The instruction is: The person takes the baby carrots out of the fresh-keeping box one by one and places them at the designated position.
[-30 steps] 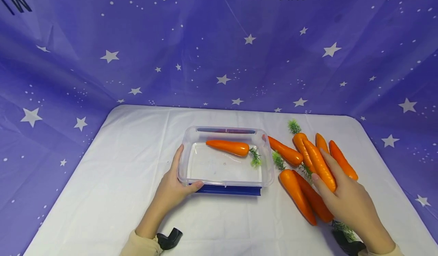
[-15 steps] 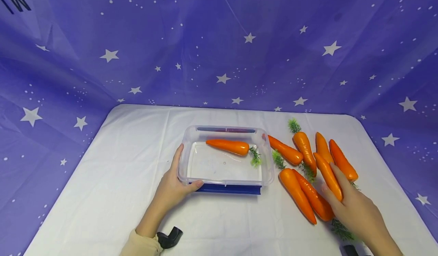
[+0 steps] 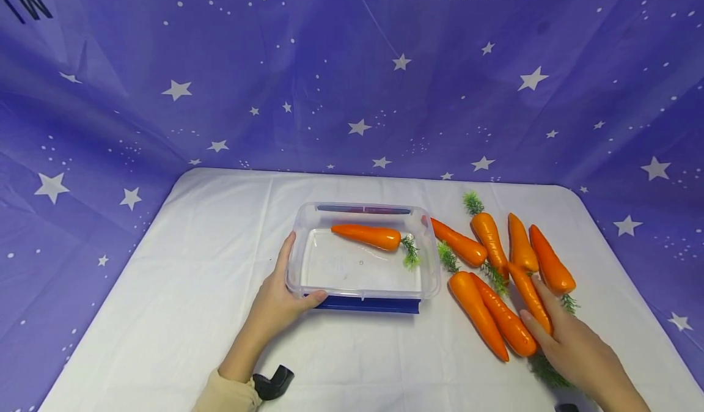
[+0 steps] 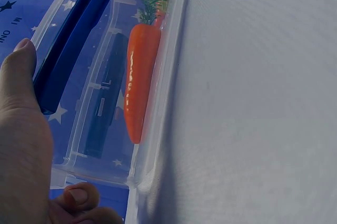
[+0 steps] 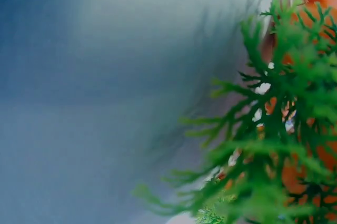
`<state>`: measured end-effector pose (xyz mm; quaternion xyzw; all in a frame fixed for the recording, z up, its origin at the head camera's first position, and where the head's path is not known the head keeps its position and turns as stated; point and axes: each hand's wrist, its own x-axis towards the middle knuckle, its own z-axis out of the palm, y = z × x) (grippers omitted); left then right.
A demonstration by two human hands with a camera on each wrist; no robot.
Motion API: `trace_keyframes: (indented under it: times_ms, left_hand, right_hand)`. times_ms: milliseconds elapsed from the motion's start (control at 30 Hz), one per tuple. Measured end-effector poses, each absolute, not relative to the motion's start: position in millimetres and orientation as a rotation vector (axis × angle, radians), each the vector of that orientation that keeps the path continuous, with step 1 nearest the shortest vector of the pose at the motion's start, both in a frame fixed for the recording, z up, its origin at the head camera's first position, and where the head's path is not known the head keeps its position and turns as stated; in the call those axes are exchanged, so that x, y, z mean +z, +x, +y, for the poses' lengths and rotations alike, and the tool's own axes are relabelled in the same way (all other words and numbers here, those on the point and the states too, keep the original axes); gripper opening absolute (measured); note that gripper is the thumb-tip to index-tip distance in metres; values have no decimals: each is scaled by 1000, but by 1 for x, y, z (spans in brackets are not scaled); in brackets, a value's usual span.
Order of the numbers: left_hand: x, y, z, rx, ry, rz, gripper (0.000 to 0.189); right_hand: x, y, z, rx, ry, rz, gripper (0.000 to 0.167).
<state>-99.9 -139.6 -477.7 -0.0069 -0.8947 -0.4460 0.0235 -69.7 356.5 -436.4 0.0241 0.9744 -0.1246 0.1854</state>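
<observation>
My left hand (image 3: 277,299) holds the left front corner of a clear plastic food container (image 3: 429,277), thumb at its front rim, fingers along its side. A blue flap (image 3: 368,304) runs along the front, beside the thumb (image 4: 18,71) in the left wrist view. Inside the container lies one carrot with a green top (image 3: 368,236). At the right, my right hand (image 3: 580,345) grips another carrot (image 3: 530,296) between thumb and fingers, its tip pointing away. Leafy green fronds (image 5: 295,108) fill the right side of the right wrist view and the hand is hidden there.
Several more carrots lie around the right hand: a pair (image 3: 478,314) to its left, a carrot (image 3: 489,244) behind, and one (image 3: 550,262) at the far right. A carrot (image 3: 459,244) lies by the container's right wall. A white cloth (image 3: 181,302) covers the table.
My right hand has drawn back toward the front with its carrot, off the carrot it overlapped earlier. The left hand and container have stayed put.
</observation>
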Motion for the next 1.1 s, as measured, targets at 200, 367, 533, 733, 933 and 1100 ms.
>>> trace_keyframes:
  times_ms: [200, 367, 533, 733, 933, 1100]
  left_hand:
    - [-478, -100, -140, -1381, -11, -2778, 120]
    - [-478, -100, -140, -1374, -17, -2776, 120]
    - [-478, -100, -140, -1372, -18, -2773, 119]
    - [-478, -100, -140, -1374, -19, -2771, 120]
    - [-478, -101, -140, -1374, -24, -2769, 120]
    - [-479, -101, -140, -1368, -25, -2770, 120]
  right_hand:
    - [-441, -69, 360, -348, 36, 2691, 86]
    - [-446, -70, 363, -361, 14, 2640, 85]
    - [-446, -70, 361, -303, 9, 2639, 86]
    - [-432, -74, 356, -112, 71, 2672, 89]
    - [-406, -79, 336, -176, 26, 2895, 84]
    - [-382, -88, 306, -271, -132, 3067, 79]
